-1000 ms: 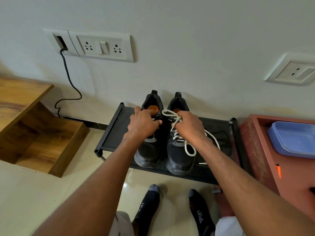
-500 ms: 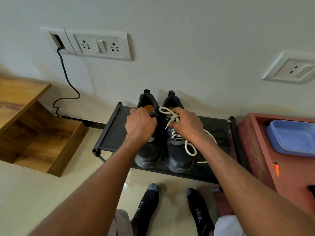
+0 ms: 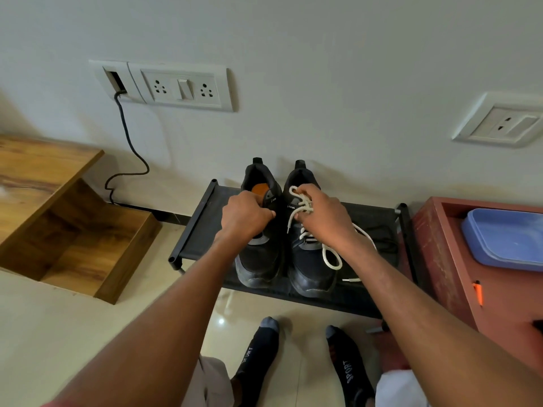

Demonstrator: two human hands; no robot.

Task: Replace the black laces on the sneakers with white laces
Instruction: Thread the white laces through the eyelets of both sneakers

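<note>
Right hand [image 3: 323, 218] lifted white lace [image 3: 304, 202] higher

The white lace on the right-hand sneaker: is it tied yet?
Cannot tell. The white lace crosses the sneaker, loops hang loose, and the right hand pinches and hides its top.

Single head view; wide-angle; looks forward-down, near hands, over rack [image 3: 293, 295] by wall [image 3: 323, 69]

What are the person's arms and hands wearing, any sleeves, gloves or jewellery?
Nothing shows on them. Both forearms are bare to the frame's bottom edge, with no sleeve in view. The left hand and right hand have no gloves, and no watch, ring or band is visible.
</note>
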